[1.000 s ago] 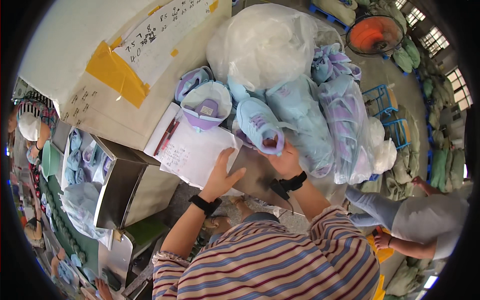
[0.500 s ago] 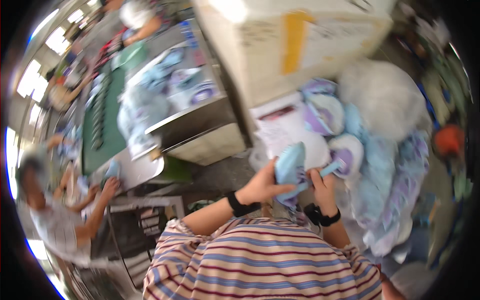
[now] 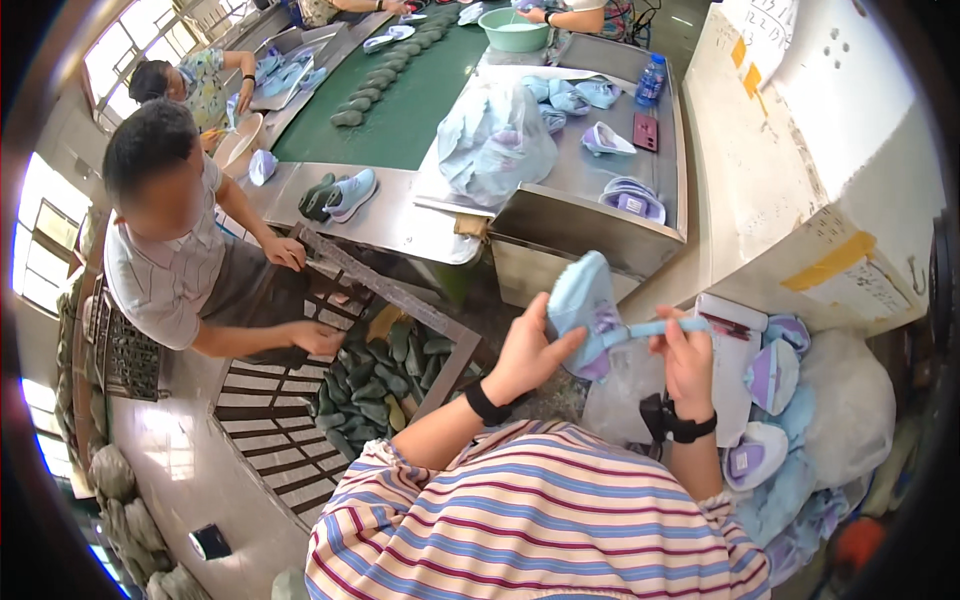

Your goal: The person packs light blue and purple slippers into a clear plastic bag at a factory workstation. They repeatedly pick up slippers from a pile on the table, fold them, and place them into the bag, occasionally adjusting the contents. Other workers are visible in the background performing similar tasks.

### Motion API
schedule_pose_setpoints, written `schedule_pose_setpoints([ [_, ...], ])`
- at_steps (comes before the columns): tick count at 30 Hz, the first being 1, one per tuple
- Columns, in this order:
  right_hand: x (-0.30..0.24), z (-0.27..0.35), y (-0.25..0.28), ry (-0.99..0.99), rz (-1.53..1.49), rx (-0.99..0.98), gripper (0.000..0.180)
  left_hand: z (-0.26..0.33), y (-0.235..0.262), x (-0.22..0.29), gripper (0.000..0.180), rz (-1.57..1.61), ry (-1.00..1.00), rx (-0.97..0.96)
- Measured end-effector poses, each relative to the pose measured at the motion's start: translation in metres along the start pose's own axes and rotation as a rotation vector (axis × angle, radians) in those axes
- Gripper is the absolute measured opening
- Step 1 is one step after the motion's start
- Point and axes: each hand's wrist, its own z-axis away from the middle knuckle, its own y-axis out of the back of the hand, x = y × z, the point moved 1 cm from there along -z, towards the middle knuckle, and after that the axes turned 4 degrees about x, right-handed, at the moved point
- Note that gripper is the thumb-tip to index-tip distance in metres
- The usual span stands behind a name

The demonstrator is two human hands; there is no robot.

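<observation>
My left hand point(image 3: 527, 352) grips the body of a light blue shoe upper point(image 3: 583, 302) with purple trim, held up in front of my chest. My right hand point(image 3: 685, 352) pinches a light blue strap point(image 3: 662, 326) that sticks out from the same upper toward the right. Both wrists wear black bands. Just right of my hands lies a white sheet of paper point(image 3: 735, 375) beside several purple and blue shoe uppers point(image 3: 775, 375).
A clear plastic bag of blue uppers point(image 3: 850, 410) sits at the right under a large cardboard box point(image 3: 800, 170). A steel work table point(image 3: 590, 195) holds a bagged bundle and more uppers. A seated person point(image 3: 185, 240) at the left handles a metal rack above a bin of dark green lasts point(image 3: 385, 375).
The view has swung left toward the steel table and the seated person. My hands have lifted the blue upper off the pile and now hold it up between them.
</observation>
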Motion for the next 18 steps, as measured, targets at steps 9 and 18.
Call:
schedule_pose_setpoints([
  [9, 0.005, -0.025, -0.112, 0.879, 0.556, -0.080, 0.016, -0.012, 0.051, -0.012, 0.022, 0.336, -0.028, 0.256],
  [18, 0.019, -0.023, -0.127, 1.073, 0.731, -0.391, 0.034, -0.017, 0.059, -0.012, 0.021, 0.339, 0.004, 0.228],
])
